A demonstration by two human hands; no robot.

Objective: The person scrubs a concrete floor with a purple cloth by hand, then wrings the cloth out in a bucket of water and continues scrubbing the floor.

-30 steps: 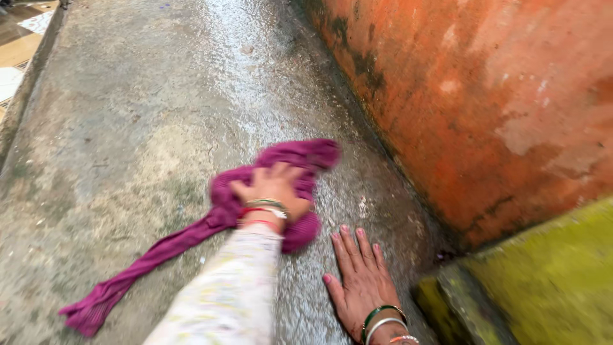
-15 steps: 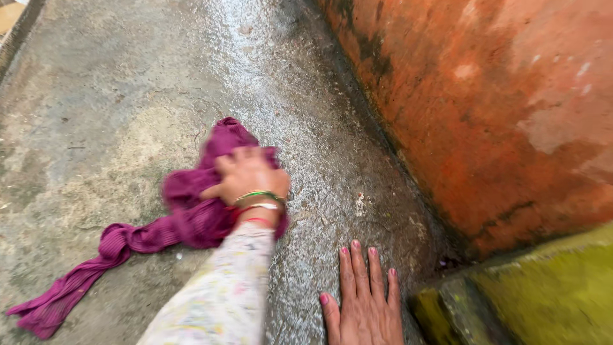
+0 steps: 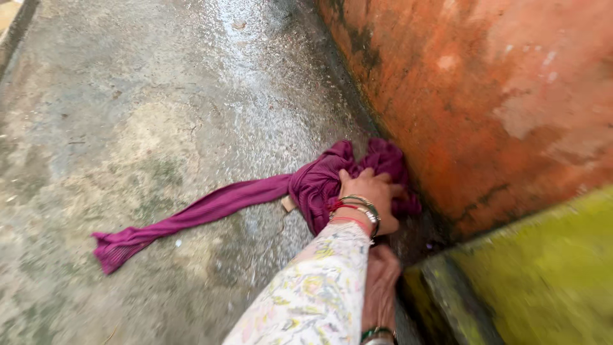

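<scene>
Magenta cloth bunched under left hand at orange wall base, grip closed, right hand flat.

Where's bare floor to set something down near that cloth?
Bare wet floor lies left of and beyond the cloth. It is crowded at the orange wall, where the left hand presses the bunched cloth, right hand beneath the sleeve.

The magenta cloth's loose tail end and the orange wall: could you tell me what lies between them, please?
In the head view, wet grey concrete floor, and the cloth's bunched part, pressed by the left hand at the orange wall.
</scene>
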